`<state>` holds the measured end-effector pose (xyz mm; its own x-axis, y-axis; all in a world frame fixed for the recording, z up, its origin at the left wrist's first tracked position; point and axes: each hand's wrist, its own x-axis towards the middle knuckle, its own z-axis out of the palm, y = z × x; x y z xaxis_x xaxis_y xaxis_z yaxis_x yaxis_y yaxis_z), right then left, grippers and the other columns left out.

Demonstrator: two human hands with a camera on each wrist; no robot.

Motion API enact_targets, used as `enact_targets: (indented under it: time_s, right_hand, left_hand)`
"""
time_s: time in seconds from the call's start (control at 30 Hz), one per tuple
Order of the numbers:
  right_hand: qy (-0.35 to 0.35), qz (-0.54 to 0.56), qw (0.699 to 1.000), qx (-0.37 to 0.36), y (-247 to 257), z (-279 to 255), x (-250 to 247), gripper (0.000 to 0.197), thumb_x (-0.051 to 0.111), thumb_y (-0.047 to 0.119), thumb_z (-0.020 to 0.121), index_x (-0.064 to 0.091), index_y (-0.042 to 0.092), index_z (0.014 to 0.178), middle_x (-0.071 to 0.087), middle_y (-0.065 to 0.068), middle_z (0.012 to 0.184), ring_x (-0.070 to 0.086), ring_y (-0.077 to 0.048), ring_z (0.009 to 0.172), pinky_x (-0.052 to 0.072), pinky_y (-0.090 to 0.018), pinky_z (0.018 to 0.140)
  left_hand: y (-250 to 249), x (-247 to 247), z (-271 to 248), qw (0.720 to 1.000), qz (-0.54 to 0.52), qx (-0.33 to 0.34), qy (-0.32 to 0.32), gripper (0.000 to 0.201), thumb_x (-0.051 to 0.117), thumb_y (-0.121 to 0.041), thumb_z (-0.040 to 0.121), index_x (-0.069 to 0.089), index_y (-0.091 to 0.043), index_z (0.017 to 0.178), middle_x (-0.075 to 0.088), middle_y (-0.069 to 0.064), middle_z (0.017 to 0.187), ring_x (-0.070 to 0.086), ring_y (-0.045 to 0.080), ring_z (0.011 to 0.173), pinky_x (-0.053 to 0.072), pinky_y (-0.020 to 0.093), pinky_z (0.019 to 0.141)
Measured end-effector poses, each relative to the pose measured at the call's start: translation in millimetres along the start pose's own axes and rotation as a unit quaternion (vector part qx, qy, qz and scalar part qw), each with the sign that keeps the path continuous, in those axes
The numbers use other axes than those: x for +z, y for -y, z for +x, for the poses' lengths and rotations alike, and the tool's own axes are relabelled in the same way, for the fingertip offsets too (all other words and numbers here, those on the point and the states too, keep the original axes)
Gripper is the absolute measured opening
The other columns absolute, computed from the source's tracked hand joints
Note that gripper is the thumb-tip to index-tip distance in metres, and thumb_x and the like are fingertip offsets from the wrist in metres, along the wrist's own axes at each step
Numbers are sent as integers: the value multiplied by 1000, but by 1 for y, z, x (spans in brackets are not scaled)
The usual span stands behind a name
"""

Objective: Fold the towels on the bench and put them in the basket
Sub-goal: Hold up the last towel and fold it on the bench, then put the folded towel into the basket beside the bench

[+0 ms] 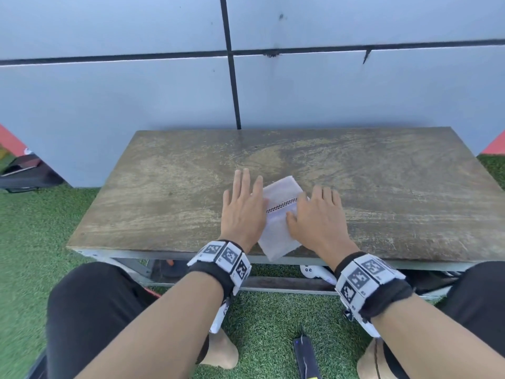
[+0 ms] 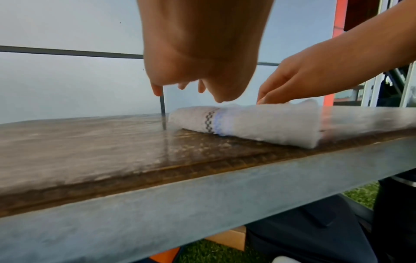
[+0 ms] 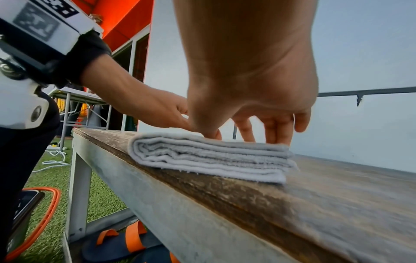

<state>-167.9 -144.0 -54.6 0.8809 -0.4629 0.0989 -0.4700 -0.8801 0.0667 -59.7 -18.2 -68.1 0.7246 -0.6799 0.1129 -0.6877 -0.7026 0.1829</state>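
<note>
A white towel (image 1: 274,236) with a black checkered stripe lies folded into a thick small rectangle at the front edge of the wooden bench (image 1: 382,187). My left hand (image 1: 243,206) is flat with straight fingers along the towel's left side; in the left wrist view this hand (image 2: 198,53) hovers just above the bench (image 2: 90,151) beside the towel (image 2: 258,124). My right hand (image 1: 317,214) rests on the towel's right part. In the right wrist view its thumb and fingertips (image 3: 279,135) touch the top of the layered towel (image 3: 202,156). No basket is clearly seen.
A grey panelled wall (image 1: 136,91) stands right behind the bench. Green artificial grass (image 1: 27,228) surrounds it. Orange-strapped sandals (image 3: 126,243) lie under the bench, an orange rim (image 3: 49,210) lies on the grass at my left, and a black device (image 1: 306,356) lies between my feet.
</note>
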Motion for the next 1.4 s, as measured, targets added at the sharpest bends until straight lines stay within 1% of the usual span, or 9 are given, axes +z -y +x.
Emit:
enact_targets:
  time_s: [0.1, 0.27, 0.5, 0.63, 0.87, 0.97, 1.07, 1.23, 1.4]
  right_hand:
    - [-67, 93, 990, -85, 1, 5, 5, 27, 46, 28, 93, 57, 8, 109, 54, -14, 120, 51, -33, 115, 39, -42, 104]
    - [102, 160, 975, -112, -7, 6, 28, 56, 17, 38, 107, 6, 24, 159, -5, 9, 166, -10, -7, 152, 5, -42, 125]
    - [123, 166, 977, -56, -8, 6, 35, 60, 12, 45, 104, -4, 25, 159, -15, 12, 165, -8, -14, 153, 2, -41, 125]
    - [141, 197, 970, -14, -2, 5, 34, 62, 13, 47, 104, -5, 25, 159, -15, 11, 165, -6, -21, 153, 4, -41, 125]
    - [118, 255, 960, 0, 1, 5, 35, 65, 35, 44, 101, 16, 19, 157, 6, 4, 166, 14, -29, 150, 18, -40, 122]
    - [79, 325, 942, 30, 4, 4, 22, 60, 51, 37, 96, 31, 13, 147, 27, -9, 153, 36, -34, 134, 34, -44, 108]
    - [117, 433, 887, 110, 11, 7, 0, 65, 46, 43, 99, 25, 8, 150, 27, -13, 153, 39, -33, 133, 38, -42, 99]
    - [212, 574, 787, 70, 41, 16, -42, 47, 38, 46, 97, 65, 14, 118, 68, -11, 122, 64, -31, 111, 45, -51, 103]
    - [212, 649, 730, -15, 108, 25, -98, 23, 53, 17, 92, 66, 17, 110, 76, -3, 102, 72, -24, 94, 53, -46, 88]
  left_hand:
    - [-17, 10, -15, 997, -72, 19, 16, 51, 22, -38, 108, 26, -16, 153, 6, 9, 168, -2, 23, 155, 14, 50, 122]
    - [-16, 30, -26, 994, -87, -2, 64, 59, 11, -47, 107, 2, -25, 160, -10, -5, 168, -18, 14, 152, -5, 49, 124]
    - [5, 25, -31, 992, -72, -35, 93, 61, 12, -59, 103, -8, -40, 157, -18, -7, 166, -21, 23, 152, -5, 55, 123]
    - [2, 26, -35, 983, -105, -136, 65, 86, 21, -70, 97, -10, -19, 159, -12, 7, 167, -12, 26, 154, -3, 47, 125]
    - [-6, 3, -26, 965, -140, -216, 39, 60, 62, -60, 85, 59, -5, 108, 44, 13, 133, 37, 33, 129, 32, 46, 113]
    - [2, -15, -21, 938, -272, -212, 46, 31, 71, -37, 82, 59, -8, 86, 63, 6, 98, 59, 28, 97, 54, 42, 84]
    - [8, -47, -22, 888, -417, -188, 46, 16, 65, -17, 88, 61, -13, 102, 66, 2, 86, 61, 18, 71, 47, 28, 57]
    - [33, -117, -44, 864, -488, -128, 12, 25, 64, -10, 89, 63, -19, 113, 67, -9, 85, 63, 4, 68, 45, 16, 56]
    - [83, -184, -90, 828, -538, -148, -66, 27, 72, -14, 81, 65, -28, 103, 70, -1, 97, 68, 13, 87, 54, 28, 73]
